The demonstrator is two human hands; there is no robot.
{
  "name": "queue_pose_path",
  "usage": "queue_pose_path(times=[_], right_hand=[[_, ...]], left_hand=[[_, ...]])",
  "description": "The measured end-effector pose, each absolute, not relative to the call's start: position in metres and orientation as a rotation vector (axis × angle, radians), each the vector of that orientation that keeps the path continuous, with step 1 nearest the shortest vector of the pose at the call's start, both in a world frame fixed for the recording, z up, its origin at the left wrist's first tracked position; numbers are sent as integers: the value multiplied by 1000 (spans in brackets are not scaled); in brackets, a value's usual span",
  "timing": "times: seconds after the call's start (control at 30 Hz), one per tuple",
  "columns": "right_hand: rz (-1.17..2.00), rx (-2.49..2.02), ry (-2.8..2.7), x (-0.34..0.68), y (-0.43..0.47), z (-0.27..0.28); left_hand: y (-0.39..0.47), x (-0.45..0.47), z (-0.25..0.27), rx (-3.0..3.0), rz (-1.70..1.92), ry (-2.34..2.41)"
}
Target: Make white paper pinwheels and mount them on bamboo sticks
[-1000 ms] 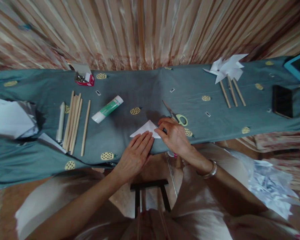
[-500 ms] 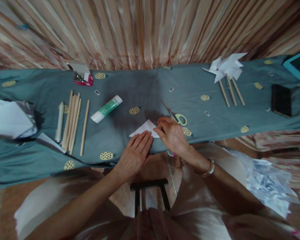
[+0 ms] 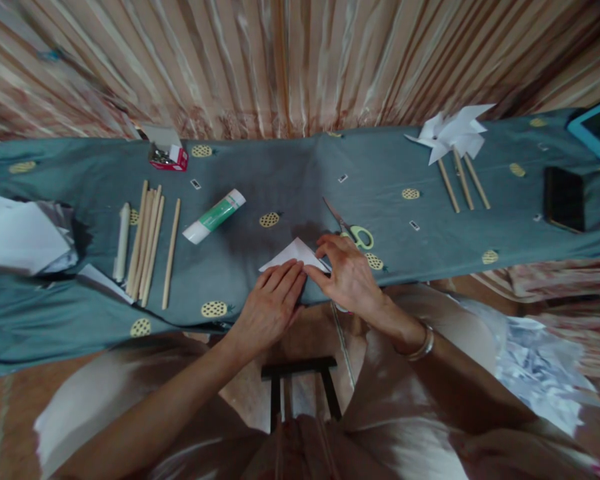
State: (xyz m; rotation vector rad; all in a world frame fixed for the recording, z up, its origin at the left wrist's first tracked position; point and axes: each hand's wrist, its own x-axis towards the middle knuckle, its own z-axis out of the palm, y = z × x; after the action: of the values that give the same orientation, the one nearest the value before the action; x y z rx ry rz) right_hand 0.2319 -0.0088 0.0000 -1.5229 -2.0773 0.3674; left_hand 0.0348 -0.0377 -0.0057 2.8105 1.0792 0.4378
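Note:
A white sheet of paper folded into a triangle point(image 3: 295, 253) lies on the cloth near the table's front edge, its point facing away from me. My left hand point(image 3: 273, 300) lies with straight fingers flat on its lower edge, pressing it down. At the right corner is my right hand point(image 3: 350, 273), thumb on the bottom edge and index finger spread apart from it, the paper showing between them. Just beyond that hand, scissors point(image 3: 357, 235) with pale green handles rest on the cloth.
Left of centre are a glue stick point(image 3: 215, 217), several wooden sticks point(image 3: 153, 247), a white candle-like stick point(image 3: 122, 243), a red box of small metal pieces point(image 3: 173, 159) and stacked paper point(image 3: 20, 233). White paper pinwheels point(image 3: 453, 133) and a black phone point(image 3: 564, 199) lie on the right.
The right thumb has slid left along the paper's lower edge and parted from the index finger, uncovering the right corner. My left hand stays almost where it was.

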Motion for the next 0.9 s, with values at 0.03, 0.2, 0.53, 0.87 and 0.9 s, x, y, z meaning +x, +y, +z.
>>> queue_pose_path(times=[0.03, 0.2, 0.53, 0.87, 0.9], right_hand=[[371, -1525, -2075, 232, -10, 0], [348, -1525, -2091, 234, -12, -2], [424, -1512, -2136, 244, -20, -5], [491, -1516, -2171, 259, -27, 0], [496, -1518, -2176, 259, -27, 1]], left_hand=[[-38, 35, -6, 2801, 438, 1078], [-37, 35, -6, 2802, 445, 1061], [-35, 11, -2, 2739, 500, 1138], [-38, -11, 5, 2797, 564, 1241], [-38, -12, 6, 2797, 561, 1248]])
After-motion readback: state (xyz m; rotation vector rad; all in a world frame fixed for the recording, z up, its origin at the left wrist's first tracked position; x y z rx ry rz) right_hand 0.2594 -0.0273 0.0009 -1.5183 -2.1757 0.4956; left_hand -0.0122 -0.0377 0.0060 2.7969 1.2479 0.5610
